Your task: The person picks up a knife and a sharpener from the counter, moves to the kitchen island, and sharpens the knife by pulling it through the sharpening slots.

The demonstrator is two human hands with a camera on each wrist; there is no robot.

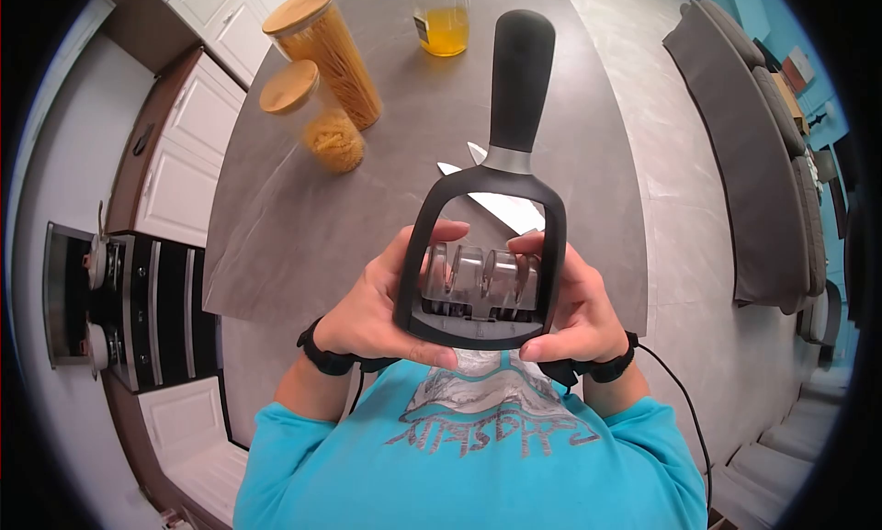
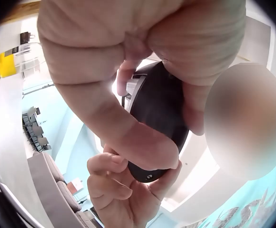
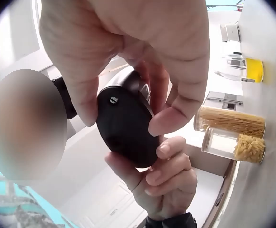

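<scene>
Both hands hold up a black knife sharpener (image 1: 482,277) in front of the chest, above the near side of the table. Its long handle (image 1: 524,80) points away from the body, and a clear grey slotted housing sits inside the frame. My left hand (image 1: 378,296) grips the left side of the frame, thumb along the lower edge. On the opposite side my right hand (image 1: 586,302) grips it the same way. The right wrist view shows the sharpener's smooth black side (image 3: 123,126) with a screw. Beyond it, knife blades (image 1: 507,208) lie on the table, partly hidden behind the frame.
On the grey table (image 1: 276,208), a tall jar of spaghetti (image 1: 331,57) and a shorter jar of pasta (image 1: 331,142) stand at the left. A glass container with yellow liquid (image 1: 445,32) is at the far side. A grey sofa (image 1: 744,153) stands right of the table.
</scene>
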